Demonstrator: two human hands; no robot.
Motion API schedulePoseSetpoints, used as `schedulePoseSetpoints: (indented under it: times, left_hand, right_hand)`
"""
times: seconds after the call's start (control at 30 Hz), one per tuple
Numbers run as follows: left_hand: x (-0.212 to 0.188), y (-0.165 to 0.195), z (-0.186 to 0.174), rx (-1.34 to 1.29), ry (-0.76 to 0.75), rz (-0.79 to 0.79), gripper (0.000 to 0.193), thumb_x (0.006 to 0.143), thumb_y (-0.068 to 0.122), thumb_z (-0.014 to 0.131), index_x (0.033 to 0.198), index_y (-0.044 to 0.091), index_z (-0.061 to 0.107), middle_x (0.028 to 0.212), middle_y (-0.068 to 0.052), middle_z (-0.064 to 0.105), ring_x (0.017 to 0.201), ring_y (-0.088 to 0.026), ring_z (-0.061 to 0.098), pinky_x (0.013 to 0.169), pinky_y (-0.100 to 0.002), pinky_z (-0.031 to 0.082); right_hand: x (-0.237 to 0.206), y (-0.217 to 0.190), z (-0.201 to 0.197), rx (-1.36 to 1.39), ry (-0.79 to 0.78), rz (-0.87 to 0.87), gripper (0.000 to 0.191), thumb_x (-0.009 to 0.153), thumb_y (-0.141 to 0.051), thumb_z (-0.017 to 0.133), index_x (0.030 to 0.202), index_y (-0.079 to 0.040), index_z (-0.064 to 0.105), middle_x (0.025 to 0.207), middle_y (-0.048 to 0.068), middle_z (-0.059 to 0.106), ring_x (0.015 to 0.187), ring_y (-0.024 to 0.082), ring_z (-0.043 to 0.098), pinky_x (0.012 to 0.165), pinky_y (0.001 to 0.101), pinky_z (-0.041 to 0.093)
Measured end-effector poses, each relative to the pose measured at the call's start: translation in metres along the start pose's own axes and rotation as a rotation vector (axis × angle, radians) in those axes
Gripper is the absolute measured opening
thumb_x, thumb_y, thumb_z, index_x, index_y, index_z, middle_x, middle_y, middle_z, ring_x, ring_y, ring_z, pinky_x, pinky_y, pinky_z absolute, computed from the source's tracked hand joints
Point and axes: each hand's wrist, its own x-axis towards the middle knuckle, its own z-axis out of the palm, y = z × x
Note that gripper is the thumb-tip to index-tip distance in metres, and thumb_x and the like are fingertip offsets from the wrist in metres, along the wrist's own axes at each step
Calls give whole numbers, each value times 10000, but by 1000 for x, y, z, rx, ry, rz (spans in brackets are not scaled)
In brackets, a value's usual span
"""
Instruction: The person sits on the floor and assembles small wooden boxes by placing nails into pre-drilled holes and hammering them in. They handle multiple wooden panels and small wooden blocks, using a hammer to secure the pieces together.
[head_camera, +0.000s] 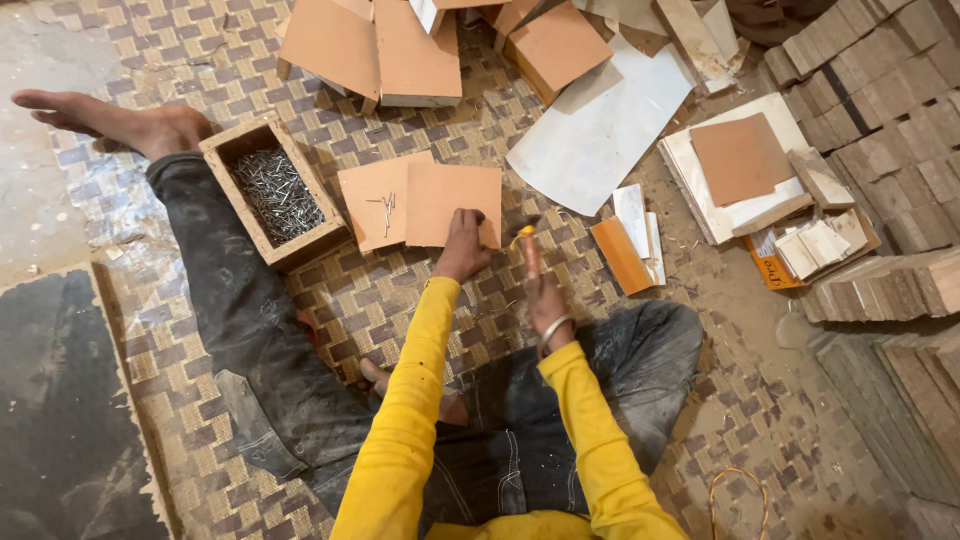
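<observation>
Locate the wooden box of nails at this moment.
In the head view, the wooden box of nails sits on the woven mat at upper left, beside the person's outstretched leg and just left of the two brown boards under the left hand.

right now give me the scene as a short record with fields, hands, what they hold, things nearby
setting: person seated on a woven mat, seen from the head camera
left hand: left hand rests its grip on the lower edge of a brown board
right hand: right hand shut on a hammer, raised beside the board
second board: second brown board lies partly under the first, loose nails on it
nail box: wooden box of nails left of the boards
behind: stacked brown boards, white sheet
</observation>
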Motion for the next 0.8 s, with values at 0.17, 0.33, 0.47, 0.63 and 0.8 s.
schedulePoseSetpoints:
  times: [0.17, 0.33, 0.47, 0.63, 0.8]
  left_hand:
    - [-11, 2, 2, 119, 2, 71, 548, 751, 84, 823, 1198, 1, 517, 1191, -207, 512, 1173, -422, 522, 990, -475, 478]
    - [-13, 0, 9, 306, -20, 181, 491, 810, 128, 812, 1183, -11, 524, 1190, -199, 505, 1146, -381, 544, 959, -450, 528]
    - [-6, -4, 5, 308, -94, 156, 470, 811, 212, 810, 1147, 9, 552, 1166, -181, 529, 1139, -377, 543, 914, -456, 532]
    - [35, -2, -10, 323, -131, 61, 234, 987, 226, 678, 1183, 110, 623, 1193, -72, 628, 1165, -294, 596, 985, -442, 546]
    - [106, 8, -16, 633, 149, 300, 372, 837, 349, 736, 1125, 129, 650, 1193, -86, 677, 1144, -312, 626, 928, -461, 500]
  right_hand:
    - [2, 19, -22, -205, 139, 23, 456, 1073, -463, 422, 1131, -38, 575, 831, 224, 708, 717, 425, 671, 647, 553, 522]
    - [-2, 3, -42, -721, -71, 12, 452, 999, -491, 579, 1163, -73, 636, 974, 188, 742, 883, 376, 699, 791, 502, 560]
    - [14, -34, -51, -642, -142, -13, 528, 907, -468, 698, 1317, -150, 598, 1177, 150, 698, 1019, 335, 681, 880, 477, 560]
    - [68, -87, -32, -111, -82, -85, 509, 943, -424, 656, 1354, -132, 584, 1239, 160, 684, 1029, 357, 683, 885, 479, 559]
    - [97, -113, -1, -130, 120, -329, 529, 945, -437, 675, 1303, -52, 615, 1248, 238, 645, 1112, 441, 624, 952, 502, 508]
